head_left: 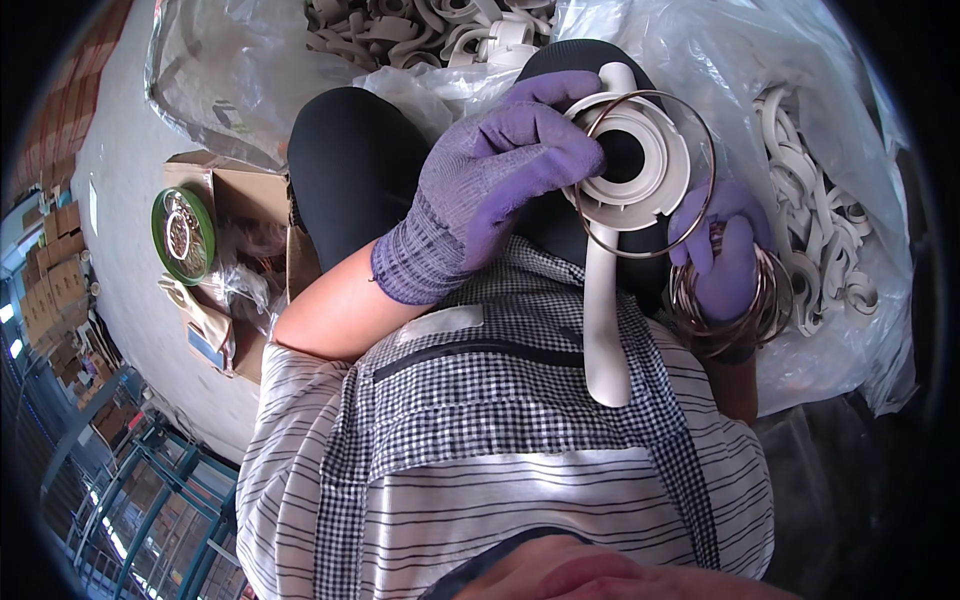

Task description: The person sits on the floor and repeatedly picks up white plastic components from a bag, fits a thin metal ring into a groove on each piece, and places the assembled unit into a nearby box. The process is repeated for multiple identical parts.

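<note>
My left hand [510,170], in a purple-coated glove, is closed on a white plastic part [675,150] with a round stepped collar, a central hole and a long handle pointing toward me. One thin metal ring [713,150] lies across the collar's face, off-centre, its left side by my left fingertips. Whether those fingers also pinch the ring I cannot tell. My right hand [728,250], gloved the same way, is closed around a bundle of bronze-coloured metal rings [775,300] at the right. The single ring's lower right edge comes close to my right fingers.
Beyond my knees, a clear plastic bag [220,80] stands by a heap of white plastic parts [400,30]. More curved parts [800,200] fill a bag at right. At left, a green-rimmed round container [160,235] sits on an open cardboard box [245,190].
</note>
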`<action>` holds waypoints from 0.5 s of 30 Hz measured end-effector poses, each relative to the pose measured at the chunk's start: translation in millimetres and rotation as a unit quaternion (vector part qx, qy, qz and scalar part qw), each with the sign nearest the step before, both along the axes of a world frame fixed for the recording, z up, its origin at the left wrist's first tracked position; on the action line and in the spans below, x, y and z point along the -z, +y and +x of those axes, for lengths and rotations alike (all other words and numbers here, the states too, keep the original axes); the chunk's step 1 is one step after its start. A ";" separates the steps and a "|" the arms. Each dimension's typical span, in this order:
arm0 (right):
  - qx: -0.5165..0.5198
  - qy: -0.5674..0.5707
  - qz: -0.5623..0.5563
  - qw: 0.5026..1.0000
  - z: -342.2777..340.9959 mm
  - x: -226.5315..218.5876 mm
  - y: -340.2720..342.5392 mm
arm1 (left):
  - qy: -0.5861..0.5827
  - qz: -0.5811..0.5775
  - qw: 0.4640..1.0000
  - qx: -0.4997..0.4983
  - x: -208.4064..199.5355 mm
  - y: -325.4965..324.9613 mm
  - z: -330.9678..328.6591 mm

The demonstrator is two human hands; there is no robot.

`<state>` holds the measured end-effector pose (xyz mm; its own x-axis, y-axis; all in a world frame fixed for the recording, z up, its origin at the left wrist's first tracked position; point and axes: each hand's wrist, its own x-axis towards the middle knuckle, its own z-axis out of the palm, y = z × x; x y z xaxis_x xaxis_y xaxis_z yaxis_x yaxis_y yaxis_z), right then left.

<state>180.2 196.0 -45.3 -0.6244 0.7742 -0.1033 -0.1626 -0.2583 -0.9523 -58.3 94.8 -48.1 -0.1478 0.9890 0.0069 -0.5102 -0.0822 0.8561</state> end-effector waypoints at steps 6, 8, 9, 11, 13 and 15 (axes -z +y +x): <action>0.013 -0.097 0.036 0.995 -4.8 -27.4 -8.3 | 0.023 0.022 0.999 -0.005 0.9 -1.0 0.2; 0.002 -0.070 0.049 0.996 -4.7 -25.8 -7.0 | 0.045 0.034 0.998 -0.002 0.7 -1.0 -1.6; -0.003 -0.065 0.052 0.997 -4.0 -25.4 -6.0 | 0.056 0.041 0.998 0.000 0.5 -0.9 -2.6; -0.018 -0.056 0.055 0.997 -3.7 -27.4 -6.8 | 0.056 0.043 0.997 0.008 -0.5 -0.1 -4.1; -0.027 -0.050 0.055 0.997 -5.4 -29.3 -6.5 | 0.056 0.045 0.997 0.011 -0.9 0.1 -4.1; -0.027 -0.041 0.055 0.997 -6.5 -30.0 -3.8 | 0.058 0.046 0.997 0.009 -1.0 0.1 -2.7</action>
<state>173.7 192.2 -15.3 -0.6578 0.7497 -0.0723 -0.0723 -0.1584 -0.9847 -61.0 94.9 -47.2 -0.1234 0.9858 0.1140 -0.4102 -0.1553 0.8987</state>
